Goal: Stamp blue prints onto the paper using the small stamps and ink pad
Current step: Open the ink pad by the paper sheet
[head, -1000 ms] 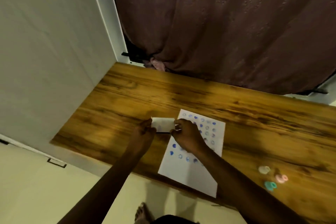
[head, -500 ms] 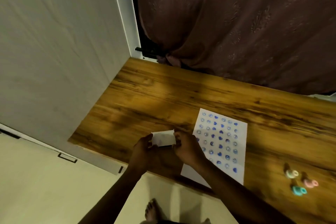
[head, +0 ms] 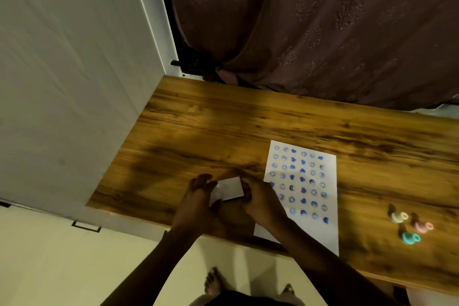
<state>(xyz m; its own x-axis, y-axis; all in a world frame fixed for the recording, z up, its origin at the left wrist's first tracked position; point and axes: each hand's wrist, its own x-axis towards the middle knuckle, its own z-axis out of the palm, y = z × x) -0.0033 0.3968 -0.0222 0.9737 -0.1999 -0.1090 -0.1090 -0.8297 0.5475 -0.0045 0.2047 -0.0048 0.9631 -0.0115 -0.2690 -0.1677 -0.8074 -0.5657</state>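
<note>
A white sheet of paper lies on the wooden table, covered with rows of blue smiley and heart prints. Left of it, my left hand and my right hand together hold a small white rectangular box, likely the ink pad, just above the table near its front edge. Whether the box is open cannot be told. Three small stamps lie to the right of the paper: a cream one, a pink one and a teal one.
A grey wall rises at the table's left end. A brown patterned curtain hangs behind the far edge. My bare feet stand on the pale floor below the front edge.
Both hands carried the white box off the paper's top left corner, leftward and nearer to me. The prints are now uncovered. The view has shifted left.
</note>
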